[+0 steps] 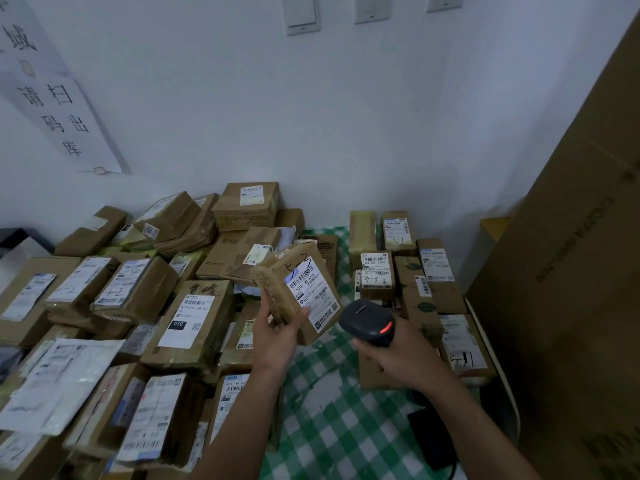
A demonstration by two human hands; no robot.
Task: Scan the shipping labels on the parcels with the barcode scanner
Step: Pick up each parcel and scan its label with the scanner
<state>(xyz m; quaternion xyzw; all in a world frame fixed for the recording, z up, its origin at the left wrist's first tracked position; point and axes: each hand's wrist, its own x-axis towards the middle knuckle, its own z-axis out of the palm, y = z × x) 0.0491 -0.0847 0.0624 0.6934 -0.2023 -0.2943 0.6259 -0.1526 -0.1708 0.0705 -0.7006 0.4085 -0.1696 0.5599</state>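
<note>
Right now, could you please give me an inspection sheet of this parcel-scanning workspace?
Surface: green-and-white checked cloth, bare patch in the middle.
Job's things: small brown cardboard parcel with white shipping label, held tilted; black handheld barcode scanner, red light lit, close beside it.
Clutter: brown labelled parcels heaped left; smaller group right.
Grippers: left hand grips the parcel; right hand grips the scanner.
Cables: possibly a dark lead at the bottom edge; unclear.
Surroundings: white wall, handwritten paper notice; tall brown cardboard sheet at right.
</note>
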